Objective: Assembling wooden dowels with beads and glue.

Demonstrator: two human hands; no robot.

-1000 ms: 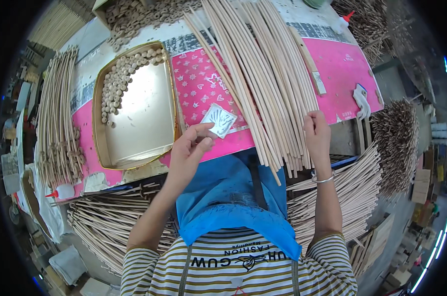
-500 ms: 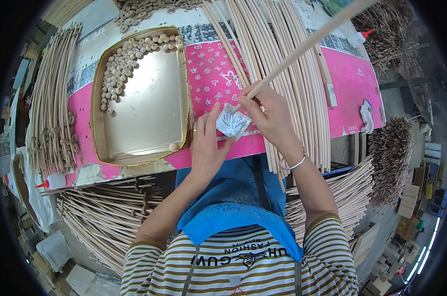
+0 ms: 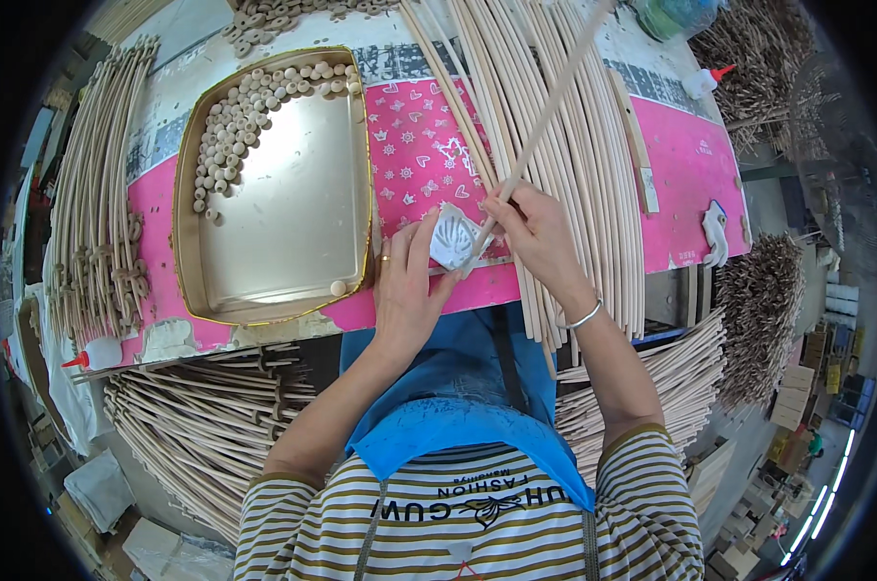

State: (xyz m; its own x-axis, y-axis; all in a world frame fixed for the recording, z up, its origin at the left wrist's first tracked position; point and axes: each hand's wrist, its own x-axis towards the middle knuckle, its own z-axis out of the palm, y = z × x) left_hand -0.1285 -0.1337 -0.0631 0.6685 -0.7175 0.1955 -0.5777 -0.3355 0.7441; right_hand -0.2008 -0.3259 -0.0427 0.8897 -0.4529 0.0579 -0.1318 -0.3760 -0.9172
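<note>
A small, squarish white dish [image 3: 452,235], its inside coated with streaky white paste that looks like glue, is at the table's near edge. My left hand [image 3: 404,290] steadies it, fingers along its left side and thumb at its near side. Pinched between thumb and fingers of my right hand [image 3: 540,237] is a long, pale wooden stick [image 3: 556,102], slanting up and away to the right. Its lower end is at the dish's near right rim; whether the tip touches the paste I cannot tell.
Left of the dish stands a gold-rimmed tray [image 3: 369,174] with wooden beads [image 3: 227,145]. Loose wooden sticks [image 3: 593,184] lie right of it, overhanging the edge. Bundled sticks [image 3: 94,194], glue bottles [image 3: 99,354] with red tips and a white clamp-like tool [image 3: 715,234] are further out.
The stick's lower end has moved from the middle of the dish to its near right rim. The stick now stands steeper, and my right hand has shifted slightly right and nearer to me.
</note>
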